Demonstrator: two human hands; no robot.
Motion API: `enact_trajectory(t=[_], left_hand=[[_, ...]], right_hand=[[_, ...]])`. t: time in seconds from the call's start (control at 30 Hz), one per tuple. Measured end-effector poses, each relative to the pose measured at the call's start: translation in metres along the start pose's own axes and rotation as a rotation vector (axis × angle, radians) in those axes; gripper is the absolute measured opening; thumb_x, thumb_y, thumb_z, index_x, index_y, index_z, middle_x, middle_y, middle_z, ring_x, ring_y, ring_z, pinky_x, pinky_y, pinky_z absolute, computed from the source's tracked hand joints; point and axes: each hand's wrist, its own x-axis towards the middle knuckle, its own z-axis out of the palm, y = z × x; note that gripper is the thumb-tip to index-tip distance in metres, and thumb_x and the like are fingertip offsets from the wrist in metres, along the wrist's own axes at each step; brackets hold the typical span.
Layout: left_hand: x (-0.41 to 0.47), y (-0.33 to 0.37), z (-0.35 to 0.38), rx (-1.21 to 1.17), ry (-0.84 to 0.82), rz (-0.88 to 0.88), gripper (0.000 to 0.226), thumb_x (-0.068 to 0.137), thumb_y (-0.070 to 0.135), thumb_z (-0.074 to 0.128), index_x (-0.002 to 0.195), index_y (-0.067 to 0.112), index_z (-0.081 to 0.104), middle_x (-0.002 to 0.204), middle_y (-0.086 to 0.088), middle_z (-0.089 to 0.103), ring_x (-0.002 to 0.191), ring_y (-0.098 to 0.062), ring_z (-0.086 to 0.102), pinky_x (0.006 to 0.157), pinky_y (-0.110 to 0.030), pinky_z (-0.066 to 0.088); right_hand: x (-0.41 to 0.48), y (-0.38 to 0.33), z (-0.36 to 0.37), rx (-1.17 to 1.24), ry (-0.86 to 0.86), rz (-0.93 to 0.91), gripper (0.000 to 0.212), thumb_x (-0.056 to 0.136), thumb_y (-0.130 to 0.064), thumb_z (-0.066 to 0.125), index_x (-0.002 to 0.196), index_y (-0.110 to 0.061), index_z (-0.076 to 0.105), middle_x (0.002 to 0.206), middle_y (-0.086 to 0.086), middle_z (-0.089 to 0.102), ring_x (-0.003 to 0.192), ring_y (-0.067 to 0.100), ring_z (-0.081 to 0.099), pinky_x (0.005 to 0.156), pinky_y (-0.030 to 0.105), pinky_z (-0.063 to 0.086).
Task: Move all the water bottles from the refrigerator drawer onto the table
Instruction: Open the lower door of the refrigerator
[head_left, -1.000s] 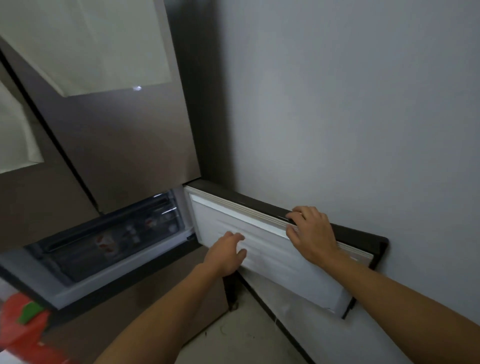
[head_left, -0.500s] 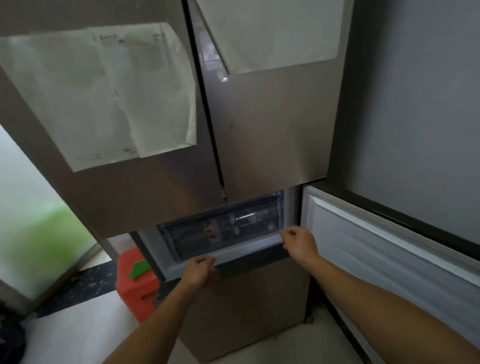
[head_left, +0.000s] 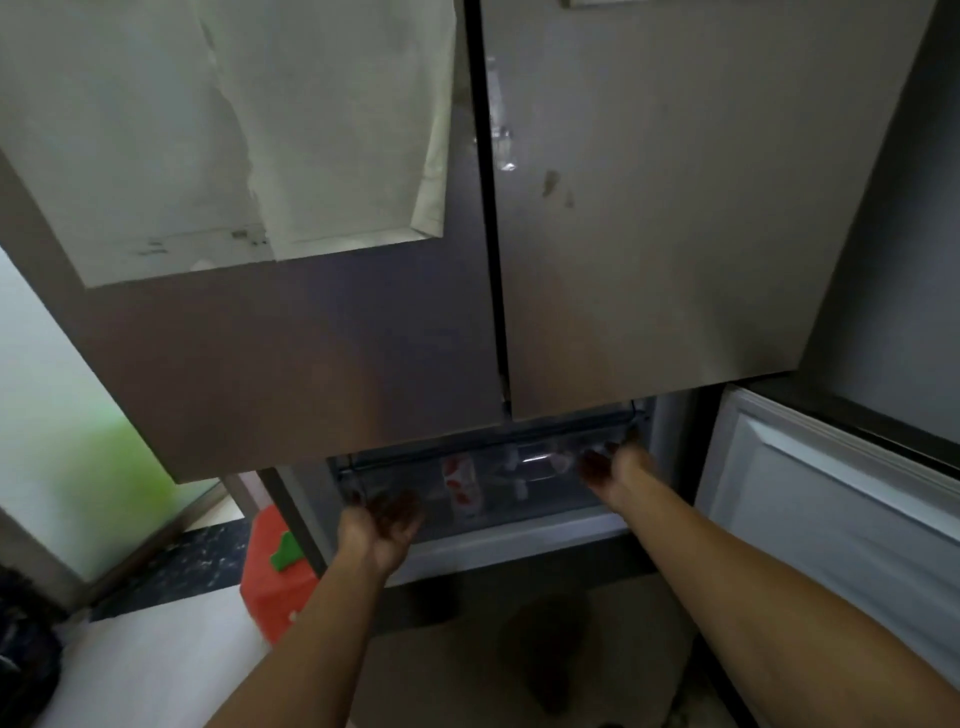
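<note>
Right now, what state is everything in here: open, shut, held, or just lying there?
upper doors: both shut.
lower door: swung open to the right.
drawer: inside the refrigerator, not visibly pulled out.
water bottles: lying inside the drawer, none taken out.
left hand: palm up, fingers curled at the drawer's front.
right hand: fingers hooked on the drawer's upper edge.

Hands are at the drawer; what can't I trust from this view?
Head view only.
Bottle count: the drawer front is dim and blurred; only one red-labelled bottle shows.
Grip: left hand and right hand have their fingertips lost in shadow.
Outside the frame: the table.
</note>
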Motion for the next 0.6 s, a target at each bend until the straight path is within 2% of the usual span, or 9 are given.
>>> enact_trajectory(t=[0.1, 0.17, 0.2, 0.23, 0.3, 0.4, 0.47, 0.53, 0.6], left_hand=[[0.014, -0.001, 0.011, -0.151, -0.032, 0.031, 0.044, 0.103, 0.041, 0.026, 0.110, 0.003, 0.047, 0.142, -0.024, 0.041, 0.110, -0.039, 0.053, 0.105, -0.052, 0.035], [0.015, -0.001, 0.018, -0.224, -0.046, 0.035, 0.052, 0.103, 0.042, 0.025, 0.130, 0.001, 0.041, 0.147, -0.022, 0.037, 0.120, -0.039, 0.049, 0.105, -0.050, 0.034], [0.015, 0.000, 0.020, -0.243, -0.044, 0.036, 0.055, 0.103, 0.043, 0.025, 0.139, 0.003, 0.034, 0.145, -0.022, 0.039, 0.123, -0.037, 0.047, 0.102, -0.049, 0.036], [0.014, 0.001, 0.022, -0.250, -0.041, 0.037, 0.055, 0.103, 0.042, 0.026, 0.142, 0.004, 0.031, 0.139, -0.021, 0.044, 0.117, -0.036, 0.051, 0.098, -0.047, 0.039], [0.011, 0.001, 0.024, -0.257, -0.047, 0.047, 0.051, 0.103, 0.039, 0.028, 0.141, 0.005, 0.035, 0.123, -0.018, 0.052, 0.093, -0.033, 0.056, 0.086, -0.044, 0.043], [0.005, 0.000, 0.024, -0.216, -0.038, 0.046, 0.045, 0.103, 0.039, 0.026, 0.131, 0.006, 0.041, 0.115, -0.018, 0.054, 0.090, -0.031, 0.056, 0.085, -0.044, 0.045], [-0.002, 0.000, 0.022, -0.186, -0.029, 0.030, 0.041, 0.103, 0.039, 0.028, 0.113, 0.005, 0.050, 0.102, -0.016, 0.058, 0.083, -0.030, 0.056, 0.064, -0.040, 0.058], [-0.011, 0.000, 0.019, -0.189, -0.021, -0.012, 0.044, 0.102, 0.043, 0.030, 0.096, 0.006, 0.054, 0.089, -0.014, 0.059, 0.077, -0.027, 0.056, 0.048, -0.039, 0.058], [-0.018, 0.001, 0.016, -0.149, 0.027, -0.041, 0.049, 0.101, 0.048, 0.025, 0.091, 0.008, 0.051, 0.088, -0.014, 0.058, 0.078, -0.027, 0.057, 0.056, -0.036, 0.057]], right_hand=[[0.018, -0.002, 0.006, 0.105, -0.048, 0.004, 0.042, 0.096, -0.048, 0.045, 0.109, -0.010, 0.058, 0.102, 0.019, 0.064, 0.093, 0.036, 0.064, 0.093, 0.056, 0.049], [0.026, -0.005, 0.007, 0.185, -0.047, 0.037, 0.042, 0.096, -0.045, 0.047, 0.112, -0.007, 0.057, 0.106, 0.019, 0.064, 0.098, 0.035, 0.063, 0.094, 0.052, 0.050], [0.026, -0.007, 0.008, 0.203, -0.045, 0.054, 0.040, 0.096, -0.043, 0.048, 0.113, -0.007, 0.057, 0.107, 0.019, 0.065, 0.098, 0.034, 0.064, 0.087, 0.051, 0.054], [0.025, -0.008, 0.009, 0.196, -0.044, 0.070, 0.037, 0.097, -0.041, 0.048, 0.110, -0.007, 0.057, 0.104, 0.018, 0.065, 0.093, 0.033, 0.065, 0.073, 0.049, 0.059], [0.021, -0.009, 0.011, 0.171, -0.053, 0.077, 0.032, 0.100, -0.038, 0.042, 0.098, -0.008, 0.056, 0.094, 0.016, 0.066, 0.080, 0.030, 0.065, 0.049, 0.048, 0.057], [0.007, -0.010, 0.014, 0.127, -0.054, 0.077, 0.033, 0.103, -0.032, 0.035, 0.087, -0.010, 0.054, 0.070, 0.011, 0.069, 0.065, 0.027, 0.065, 0.041, 0.042, 0.055], [-0.003, -0.011, 0.013, 0.094, -0.019, 0.072, 0.031, 0.103, -0.029, 0.035, 0.085, -0.012, 0.054, 0.072, 0.010, 0.067, 0.067, 0.027, 0.061, 0.037, 0.033, 0.052], [-0.010, -0.010, 0.008, 0.066, 0.026, 0.078, 0.033, 0.103, -0.028, 0.034, 0.081, -0.013, 0.053, 0.068, 0.010, 0.065, 0.059, 0.025, 0.062, 0.035, 0.027, 0.048], [-0.017, -0.009, 0.002, 0.047, 0.073, 0.119, 0.040, 0.104, -0.030, 0.026, 0.075, -0.013, 0.048, 0.054, 0.008, 0.061, 0.049, 0.021, 0.061, 0.035, 0.021, 0.044]])
